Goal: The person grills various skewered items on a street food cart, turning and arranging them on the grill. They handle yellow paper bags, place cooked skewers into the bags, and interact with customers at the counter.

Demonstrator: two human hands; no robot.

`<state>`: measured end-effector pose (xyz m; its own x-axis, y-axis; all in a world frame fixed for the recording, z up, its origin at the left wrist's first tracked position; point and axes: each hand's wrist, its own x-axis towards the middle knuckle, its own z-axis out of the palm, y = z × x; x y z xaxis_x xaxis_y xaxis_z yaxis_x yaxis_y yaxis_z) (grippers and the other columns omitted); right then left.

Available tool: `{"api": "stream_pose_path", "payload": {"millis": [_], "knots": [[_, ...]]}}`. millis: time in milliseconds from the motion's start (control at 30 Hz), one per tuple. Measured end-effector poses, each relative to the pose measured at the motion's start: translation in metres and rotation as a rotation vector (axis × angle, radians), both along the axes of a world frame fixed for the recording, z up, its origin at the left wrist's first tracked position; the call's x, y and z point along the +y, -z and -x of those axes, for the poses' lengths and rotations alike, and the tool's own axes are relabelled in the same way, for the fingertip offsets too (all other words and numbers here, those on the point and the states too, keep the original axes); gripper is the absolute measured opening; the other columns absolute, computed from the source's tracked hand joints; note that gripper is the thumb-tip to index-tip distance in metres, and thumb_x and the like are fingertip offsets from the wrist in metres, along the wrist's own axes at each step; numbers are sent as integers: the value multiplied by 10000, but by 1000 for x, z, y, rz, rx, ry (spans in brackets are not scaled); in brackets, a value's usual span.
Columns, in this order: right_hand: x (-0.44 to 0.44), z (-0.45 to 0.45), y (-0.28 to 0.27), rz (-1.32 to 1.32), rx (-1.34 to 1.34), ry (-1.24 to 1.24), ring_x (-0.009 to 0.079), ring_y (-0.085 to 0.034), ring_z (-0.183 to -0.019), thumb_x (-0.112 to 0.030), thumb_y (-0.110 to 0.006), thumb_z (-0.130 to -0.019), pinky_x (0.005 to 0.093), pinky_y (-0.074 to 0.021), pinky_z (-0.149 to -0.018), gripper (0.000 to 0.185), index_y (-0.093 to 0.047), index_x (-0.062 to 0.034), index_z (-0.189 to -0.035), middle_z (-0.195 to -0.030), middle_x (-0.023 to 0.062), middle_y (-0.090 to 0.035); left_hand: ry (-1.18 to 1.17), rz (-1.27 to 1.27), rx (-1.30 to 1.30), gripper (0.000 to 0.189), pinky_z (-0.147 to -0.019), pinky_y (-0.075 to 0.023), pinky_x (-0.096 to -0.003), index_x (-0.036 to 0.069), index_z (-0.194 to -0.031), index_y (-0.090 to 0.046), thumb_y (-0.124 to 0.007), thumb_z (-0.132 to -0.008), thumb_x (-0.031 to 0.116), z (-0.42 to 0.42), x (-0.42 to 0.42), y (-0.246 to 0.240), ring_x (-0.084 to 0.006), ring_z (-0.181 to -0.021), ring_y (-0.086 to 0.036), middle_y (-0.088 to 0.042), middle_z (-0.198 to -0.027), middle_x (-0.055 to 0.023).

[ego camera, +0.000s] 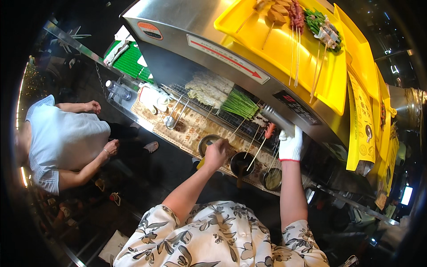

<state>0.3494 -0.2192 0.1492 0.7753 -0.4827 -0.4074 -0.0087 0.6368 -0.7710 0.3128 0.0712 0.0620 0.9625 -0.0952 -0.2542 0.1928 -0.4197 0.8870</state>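
My right hand (291,144), in a white knit glove with a red cuff, is closed around a metal shaker or canister (277,118), tilted over the right part of the grill. My bare left hand (217,153) has its fingers bent near the skewer sticks, above a metal bowl (208,143); what it touches is unclear. On the grill grate (180,91) lie pale flat skewered pieces (208,90), a bunch of green stalks (240,104) and small meat skewers (259,119). A red sausage skewer (269,130) is at the grill's near edge, its stick reaching over a dark pot (242,163).
A steel hood (166,20) overhangs the grill, with yellow trays (310,71) of raw skewers on top. Another bowl (273,179), a skimmer (169,122), a folded glove (155,96) and a bottle (118,90) line the front shelf. A person (66,133) stands at left.
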Motion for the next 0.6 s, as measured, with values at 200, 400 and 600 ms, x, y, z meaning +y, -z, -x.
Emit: {"api": "stream_pose_path", "payload": {"millis": [200, 400, 600], "knots": [[42, -70, 4, -45, 59, 137, 133, -569, -660, -222, -548, -1041, 257, -417, -514, 163, -629, -84, -1007, -868, 51, -665, -297, -50, -71, 276, -662, -533, -323, 5, -1081, -632, -765, -952, 210, 0, 27, -13, -187, -720, -661, -694, -870, -113], [44, -64, 15, -25, 1, 85, 143, -568, -647, -257, -545, -1032, 285, -426, -515, 201, -635, -86, -979, -818, 42, -641, -273, -221, -163, 316, -808, -530, -437, -37, -1169, -646, -732, -931, 152, -51, 57, -44, -368, -872, -639, -628, -1072, -224], [35, -24, -10, 162, 64, 208, 149, -567, -631, -464, -513, -1050, 286, -431, -547, 404, -655, -88, -1011, -858, 64, -681, -126, -247, -245, 150, -813, -547, -487, -14, -968, -762, -695, -898, 100, -80, 62, -23, -433, -841, -683, -704, -914, -235]]}}
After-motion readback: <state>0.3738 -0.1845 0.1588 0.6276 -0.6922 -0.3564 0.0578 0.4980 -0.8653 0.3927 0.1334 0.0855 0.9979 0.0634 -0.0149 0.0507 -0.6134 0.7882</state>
